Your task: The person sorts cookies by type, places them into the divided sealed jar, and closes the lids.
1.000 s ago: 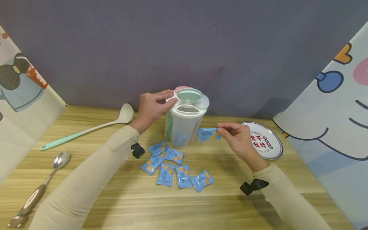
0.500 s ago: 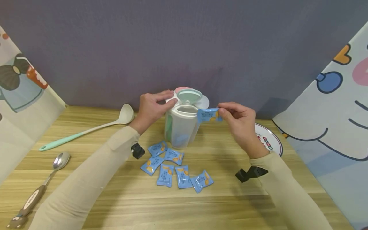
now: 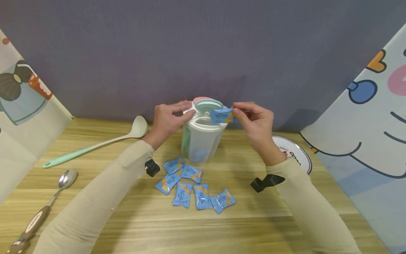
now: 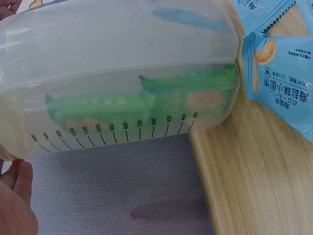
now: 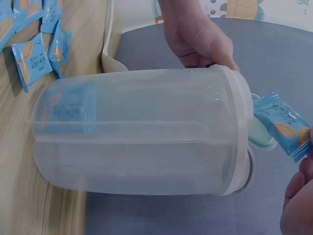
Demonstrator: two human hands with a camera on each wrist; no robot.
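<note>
My right hand (image 3: pixel 255 123) pinches a blue snack packet (image 3: pixel 221 115) by its right end. The packet hangs over the open mouth (image 3: pixel 207 121) of a clear divided storage container (image 3: pixel 203 144) with a white lid. My left hand (image 3: pixel 168 120) grips the lid's left side, thumb toward the front. In the left wrist view, green packets (image 4: pixel 102 110) lie inside one compartment. A blue packet (image 5: pixel 71 107) shows through the wall at the container's bottom in the right wrist view. A green flap (image 3: pixel 209 105) stands raised behind the mouth.
Several blue packets (image 3: pixel 183 194) lie in front of the container. A ladle (image 3: pixel 138 127) and a metal spoon (image 3: pixel 67 179) lie on the left. A round plate (image 3: pixel 296 151) is at the right, partly behind my right arm. A grey wall (image 3: pixel 203 49) stands behind.
My right hand has lifted the blue packet from beside the container, then carried it left over the open mouth. The left hand stays on the lid.
</note>
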